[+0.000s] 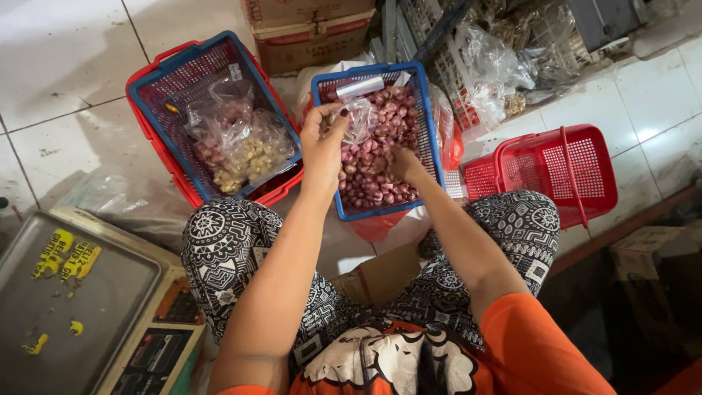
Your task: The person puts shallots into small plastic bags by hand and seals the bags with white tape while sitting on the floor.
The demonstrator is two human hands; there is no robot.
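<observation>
The left hand (322, 146) is raised over the near-left edge of a blue basket (428, 124), its fingers pinched shut on the rim of a small clear plastic bag (358, 117) that hangs open just right of the thumb. The bag looks mostly empty, though its glossy folds make the contents hard to read. The right hand (404, 164) is lowered into the same basket, palm down and fingers curled among a heap of small reddish-purple shallots (373, 183); whether it has closed on any of them I cannot tell, since the fingertips are buried in the pile.

The blue basket sits on the tiled floor (66, 66) straight ahead of both hands, with a red plastic bag (376, 223) showing under its near edge. To the left of the left hand stands a second blue basket nested in a red basket (157, 139); it holds 2 or more filled clear bags (238, 143), some with reddish bulbs and some with pale cloves. To the right of the right hand lies an upturned red basket (563, 168), tipped on its side. Beyond the hands, past the blue basket, are cardboard boxes (307, 29) and crumpled clear bags of dried goods (497, 66) against grey crates.

Near the left elbow, a metal weighing scale (80, 292) with yellow stickers on its tray rests on the floor. The person sits with knees in black-and-white patterned trousers (234, 249) either side of the forearms.
</observation>
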